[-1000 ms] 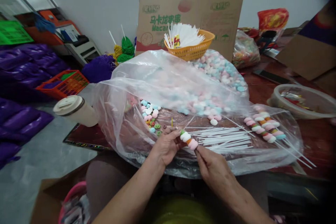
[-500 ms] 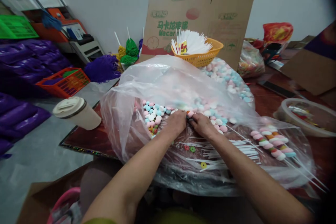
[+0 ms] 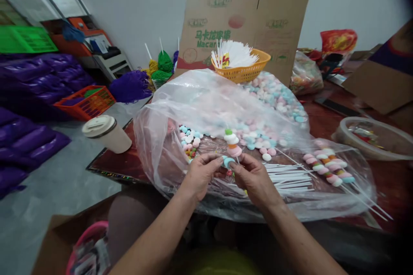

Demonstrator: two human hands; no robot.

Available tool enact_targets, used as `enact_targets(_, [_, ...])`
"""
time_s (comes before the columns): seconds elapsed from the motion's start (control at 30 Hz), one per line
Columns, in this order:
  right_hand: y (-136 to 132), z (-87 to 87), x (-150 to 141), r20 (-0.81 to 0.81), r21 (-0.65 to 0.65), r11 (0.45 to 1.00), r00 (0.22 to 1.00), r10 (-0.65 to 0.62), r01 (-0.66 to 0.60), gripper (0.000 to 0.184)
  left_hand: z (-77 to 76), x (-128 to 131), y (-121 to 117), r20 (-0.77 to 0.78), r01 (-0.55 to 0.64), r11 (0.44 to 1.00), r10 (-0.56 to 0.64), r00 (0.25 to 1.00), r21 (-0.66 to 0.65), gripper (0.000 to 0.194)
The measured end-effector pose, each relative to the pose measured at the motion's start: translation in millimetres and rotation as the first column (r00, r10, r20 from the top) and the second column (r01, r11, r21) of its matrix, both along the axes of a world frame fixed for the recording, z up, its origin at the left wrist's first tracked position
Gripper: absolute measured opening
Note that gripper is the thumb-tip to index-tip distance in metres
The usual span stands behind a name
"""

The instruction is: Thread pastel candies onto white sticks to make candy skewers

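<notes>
Thumb and finger of my left hand [image 3: 204, 174] pinch a pale blue marshmallow [image 3: 228, 162]. My right hand [image 3: 256, 178] is closed beside it, its thumb against the blue piece and its fingers at the stick of a candy skewer [image 3: 234, 149]. That skewer stands upright, with pink, orange, white and green pieces threaded on it. Below the hands, white sticks [image 3: 290, 177] lie on a clear plastic bag [image 3: 329, 210]. Loose marshmallows [image 3: 251, 135] in pink, white and blue spill from under the plastic. Finished-looking candy skewers [image 3: 329, 165] rest at the right.
A yellow basket [image 3: 245, 73] of white sticks stands at the back, before an upright cardboard box [image 3: 284, 21]. At the left table edge is a lidded cup [image 3: 108, 135]. A clear round tub [image 3: 374, 137] sits on the right.
Both hands have come up and nearer from the marshmallow pile. A partly threaded skewer now shows upright between them, with a blue marshmallow at the fingertips. The view has shifted slightly.
</notes>
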State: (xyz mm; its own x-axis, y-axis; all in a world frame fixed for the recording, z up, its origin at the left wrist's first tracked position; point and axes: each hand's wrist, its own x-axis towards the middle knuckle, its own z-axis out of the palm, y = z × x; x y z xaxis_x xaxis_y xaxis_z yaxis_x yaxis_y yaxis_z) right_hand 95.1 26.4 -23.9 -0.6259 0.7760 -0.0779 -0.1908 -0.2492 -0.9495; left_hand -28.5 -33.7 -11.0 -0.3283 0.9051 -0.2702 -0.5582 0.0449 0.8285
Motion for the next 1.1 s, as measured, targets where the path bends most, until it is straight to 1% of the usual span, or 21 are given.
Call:
enact_targets(0.1, [-6, 3.2, -1, -0.003, 0.012, 0.998, 0.998, -0.056, 0.056, 0.031, 4.3, 7, -8, -0.035, -0.031, 0.999, 0.032, 0.999, 0.029, 0.027])
enact_targets(0.17, [-9, 6.3, 0, 0.003, 0.029, 0.996, 0.996, -0.085, 0.085, 0.03, 7.9, 9, -14, -0.094, -0.007, 0.998, 0.012, 0.995, 0.058, 0.029])
enact_targets(0.23, [-13, 8.8, 2, 0.006, 0.017, 0.996, 0.996, -0.093, 0.092, 0.031, 10.1, 9, -18, -0.17, 0.04, 0.995, -0.024, 0.985, 0.088, 0.03])
enact_targets(0.37, [-21, 9.8, 1, 0.006, -0.085, 0.995, 0.998, -0.059, 0.059, 0.034, 8.4, 6, -24, -0.311, 0.1, 0.987, -0.057, 0.949, 0.124, 0.033])
enact_targets(0.43, [-22, 8.5, 0, 0.001, -0.137, 0.99, 1.0, -0.019, 0.019, 0.034, 6.3, 5, -25, -0.369, 0.125, 0.986, -0.075, 0.927, 0.114, 0.033])
enact_targets(0.5, [-22, 7.1, 0, 0.0, -0.159, 0.987, 1.0, 0.018, -0.018, 0.033, 4.4, 3, -25, -0.404, 0.154, 0.983, -0.101, 0.909, 0.101, 0.032])
enact_targets(0.57, [-21, 7.1, 3, 0.022, -0.12, 0.991, 0.997, 0.069, -0.066, 0.031, 2.6, 1, -25, -0.417, 0.149, 0.985, -0.101, 0.903, 0.085, 0.029])
enact_targets(0.6, [-20, 7.9, 5, 0.052, -0.069, 0.993, 0.994, 0.095, -0.091, 0.03, 1.3, 1, -25, -0.415, 0.125, 0.99, -0.086, 0.906, 0.068, 0.028])
enact_targets(0.63, [-19, 9.2, 9, 0.101, 0.009, 0.994, 0.989, 0.108, -0.109, 0.029, -0.2, 0, -24, -0.41, 0.082, 0.996, -0.056, 0.91, 0.046, 0.026])
enact_targets(0.67, [-19, 10.6, 15, 0.166, 0.112, 0.987, 0.981, 0.095, -0.114, 0.027, -2.1, -2, -23, -0.4, 0.023, 1.0, -0.013, 0.916, 0.02, 0.024])
enact_targets(0.7, [-20, 12.0, 21, 0.244, 0.234, 0.966, 0.969, 0.049, -0.107, 0.025, -4.4, -3, -22, -0.386, -0.041, 0.999, 0.037, 0.922, -0.003, 0.022])
enact_targets(0.73, [-22, 12.9, 28, 0.322, 0.359, 0.928, 0.947, -0.02, -0.102, 0.023, -7.0, -5, -21, -0.369, -0.105, 0.994, 0.092, 0.925, -0.017, 0.021])
enact_targets(0.77, [-25, 12.9, 35, 0.389, 0.47, 0.876, 0.917, -0.093, -0.11, 0.023, -9.7, -7, -20, -0.353, -0.162, 0.987, 0.145, 0.924, -0.021, 0.02])
enact_targets(0.8, [-28, 12.0, 42, 0.445, 0.554, 0.82, 0.883, -0.151, -0.139, 0.025, -12.3, -9, -19, -0.345, -0.207, 0.978, 0.189, 0.92, -0.016, 0.019])
enact_targets(0.83, [-32, 10.2, 48, 0.491, 0.609, 0.772, 0.851, -0.185, -0.184, 0.026, -14.8, -11, -18, -0.346, -0.239, 0.971, 0.222, 0.912, -0.006, 0.019])
enact_targets(0.9, [-40, 4.8, 55, 0.563, 0.65, 0.71, 0.799, -0.211, -0.27, 0.028, -18.4, -11, -16, -0.383, -0.263, 0.965, 0.248, 0.89, 0.014, 0.019])
enact_targets(1.0, [-47, -2.2, 54, 0.625, 0.672, 0.663, 0.733, -0.268, -0.33, 0.03, -19.1, -8, -15, -0.501, -0.259, 0.966, 0.239, 0.832, 0.031, 0.02])
enact_targets(1.07, [-47, -3.5, 51, 0.656, 0.679, 0.638, 0.69, -0.306, -0.363, 0.03, -17.1, -5, -16, -0.613, -0.256, 0.966, 0.223, 0.758, 0.035, 0.021])
enact_targets(1.1, [-47, -3.2, 49, 0.666, 0.682, 0.629, 0.671, -0.325, -0.373, 0.03, -15.8, -4, -18, -0.678, -0.262, 0.964, 0.217, 0.703, 0.036, 0.022])
